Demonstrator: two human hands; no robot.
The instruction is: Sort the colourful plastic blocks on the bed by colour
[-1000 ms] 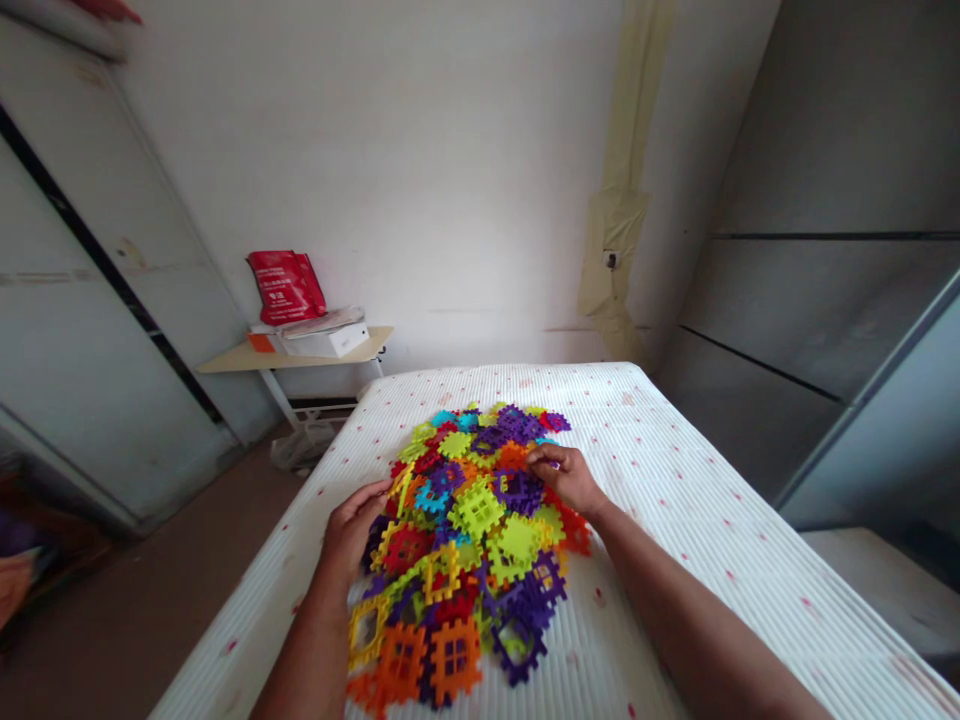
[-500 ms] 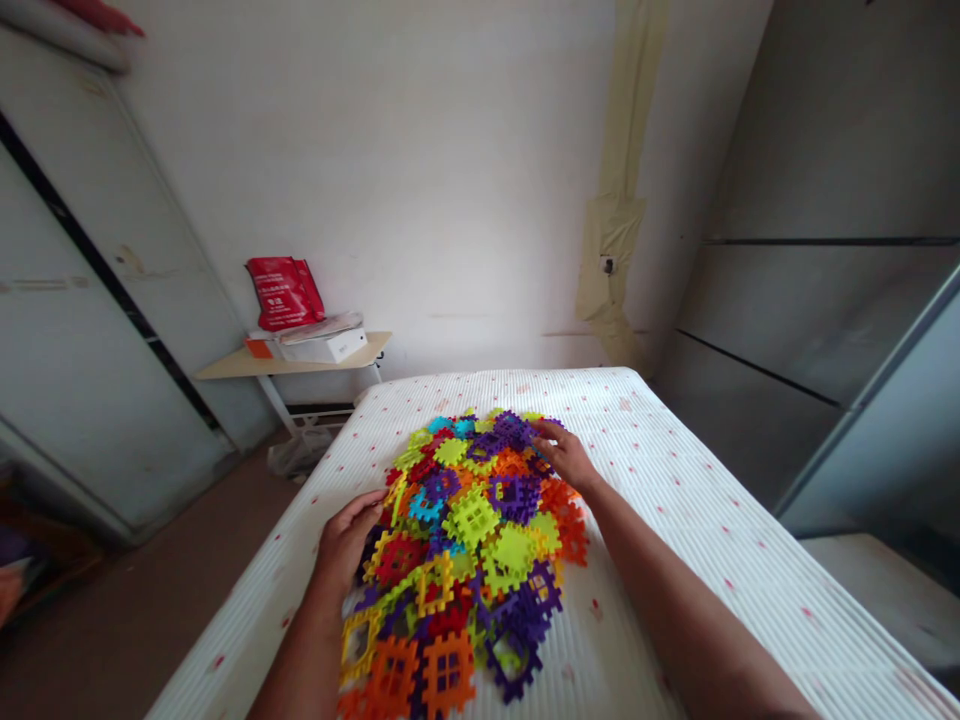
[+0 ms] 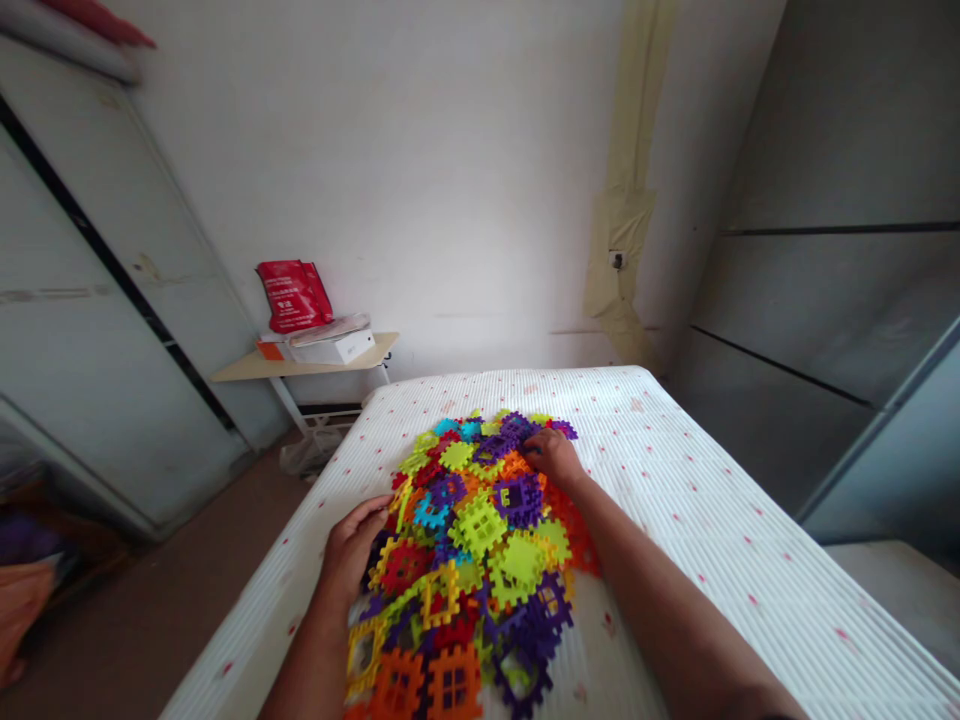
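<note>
A heap of toothed plastic building pieces in several colours [image 3: 480,525] is spread over the bed, some with window-like openings. My left hand [image 3: 356,540] rests at the heap's left edge, fingers loosely curved and apart, the tips by a yellow piece [image 3: 401,500]. At the far right of the heap, my right hand [image 3: 556,458] has its fingers curled down on a purple piece [image 3: 529,440]; its fingertips are partly hidden. Orange pieces [image 3: 566,515] lie below the right wrist, partly covered by the forearm.
The bed [image 3: 697,560] has a white ribbed cover with small red marks. A small table [image 3: 247,368] beyond its left corner carries a white box [image 3: 337,347] and a red bag [image 3: 292,297]. Grey cabinets [image 3: 840,320] stand at the right, and a wall socket [image 3: 617,260] is ahead.
My right hand has curled its fingers in and down onto the purple pieces. The left hand stays at the heap's edge. The whole view has shifted slightly.
</note>
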